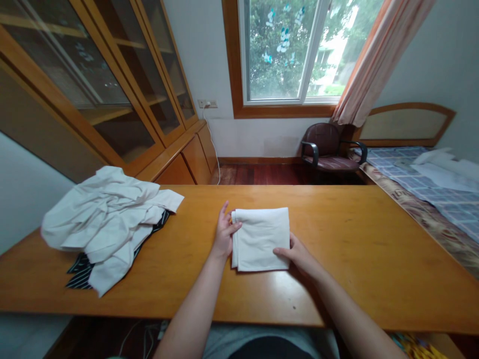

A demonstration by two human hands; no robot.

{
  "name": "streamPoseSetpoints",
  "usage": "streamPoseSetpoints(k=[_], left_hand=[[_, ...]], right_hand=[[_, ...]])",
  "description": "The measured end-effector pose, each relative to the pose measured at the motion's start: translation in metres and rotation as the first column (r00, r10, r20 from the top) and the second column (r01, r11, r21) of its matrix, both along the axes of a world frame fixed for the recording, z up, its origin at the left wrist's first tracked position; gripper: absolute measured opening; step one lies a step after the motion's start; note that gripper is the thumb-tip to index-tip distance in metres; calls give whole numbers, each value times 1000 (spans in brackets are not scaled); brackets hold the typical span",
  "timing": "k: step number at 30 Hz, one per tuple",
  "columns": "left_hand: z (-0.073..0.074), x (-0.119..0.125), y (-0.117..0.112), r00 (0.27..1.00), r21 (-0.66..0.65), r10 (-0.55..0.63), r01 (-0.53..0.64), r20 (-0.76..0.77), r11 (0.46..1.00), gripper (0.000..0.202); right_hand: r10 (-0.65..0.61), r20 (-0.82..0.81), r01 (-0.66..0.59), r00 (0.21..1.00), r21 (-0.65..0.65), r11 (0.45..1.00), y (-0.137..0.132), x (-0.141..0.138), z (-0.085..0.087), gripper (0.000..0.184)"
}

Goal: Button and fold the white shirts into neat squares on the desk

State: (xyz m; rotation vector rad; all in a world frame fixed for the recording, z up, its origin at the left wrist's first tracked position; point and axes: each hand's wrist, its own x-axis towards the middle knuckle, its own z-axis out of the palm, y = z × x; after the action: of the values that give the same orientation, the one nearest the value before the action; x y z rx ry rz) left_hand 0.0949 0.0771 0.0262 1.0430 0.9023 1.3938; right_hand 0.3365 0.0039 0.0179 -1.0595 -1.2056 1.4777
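A white cloth (262, 239), folded into a neat square with layered edges on its left side, is between my two hands over the wooden table. My left hand (225, 232) grips its left edge, thumb on top and the index finger pointing up and away. On the right edge, my right hand (295, 253) pinches the cloth with the thumb on top and the other fingers underneath, mostly hidden. Whether the cloth rests fully on the table or is slightly raised, I cannot tell.
A crumpled pile of white cloth (112, 209) lies on the table's left, with black striped fabric (84, 273) beneath it. The wooden table (374, 239) spans the view. Beyond it are a glass-door cabinet (175, 139), an office chair (327, 147) and a bed (419, 174).
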Motion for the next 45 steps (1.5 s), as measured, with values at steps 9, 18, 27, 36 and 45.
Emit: streamPoseSetpoints(k=[9,18,27,36,45], left_hand=[[-4,-2,6,988,58,60,-52,-142,997,83],[-26,-19,10,984,-35,174,-174,-29,984,50],[-19,-24,3,858,219,251,-167,-448,961,32],[3,30,11,290,264,158,376,-944,888,46],[-15,55,27,103,116,94,235,-990,965,54]], right_hand=[[-282,175,258,943,148,955,9,6,11,41],[-631,545,24,552,747,665,11,17,34,32],[-286,849,-565,444,513,647,-11,-1,13,32],[-424,743,-228,518,598,769,22,-2,10,41],[-390,893,-162,224,429,889,60,-35,-17,53]])
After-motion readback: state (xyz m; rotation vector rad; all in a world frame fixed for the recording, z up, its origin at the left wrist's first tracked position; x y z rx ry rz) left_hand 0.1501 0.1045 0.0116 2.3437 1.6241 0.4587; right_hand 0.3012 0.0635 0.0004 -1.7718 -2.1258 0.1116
